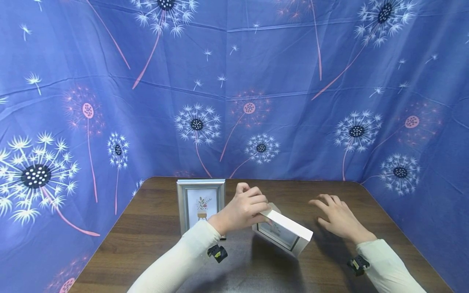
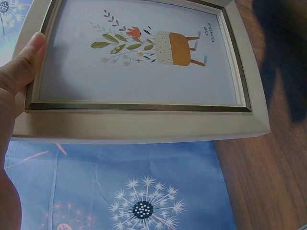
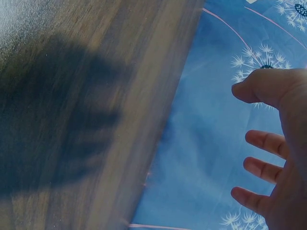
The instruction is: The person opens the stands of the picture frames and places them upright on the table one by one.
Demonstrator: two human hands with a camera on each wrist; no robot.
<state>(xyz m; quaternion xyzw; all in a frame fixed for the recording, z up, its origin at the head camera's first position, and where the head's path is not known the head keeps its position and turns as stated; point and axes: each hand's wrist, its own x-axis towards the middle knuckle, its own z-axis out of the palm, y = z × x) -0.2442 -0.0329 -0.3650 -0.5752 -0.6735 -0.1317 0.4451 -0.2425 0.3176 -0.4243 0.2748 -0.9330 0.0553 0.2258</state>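
Note:
My left hand (image 1: 246, 207) grips one end of a white picture frame (image 1: 286, 225), thumb on its front and the other fingers over the top edge. Tilted above the table, this frame has a print of a potted plant, seen sideways in the left wrist view, where the thumb (image 2: 29, 60) presses the border. Behind my left forearm stands a second picture frame (image 1: 221, 199), silvery, with a similar plant print; its lower part is partly hidden. To the right of the held frame, my right hand (image 1: 338, 215) hovers with loosely spread fingers, touching nothing.
A brown wooden table (image 1: 146, 228) lies under both hands. Blue cloth (image 1: 293, 134) with dandelion prints hangs behind it and along both sides. Each wrist wears a small black camera strap. Shadows of the hands and held frame fall on the tabletop.

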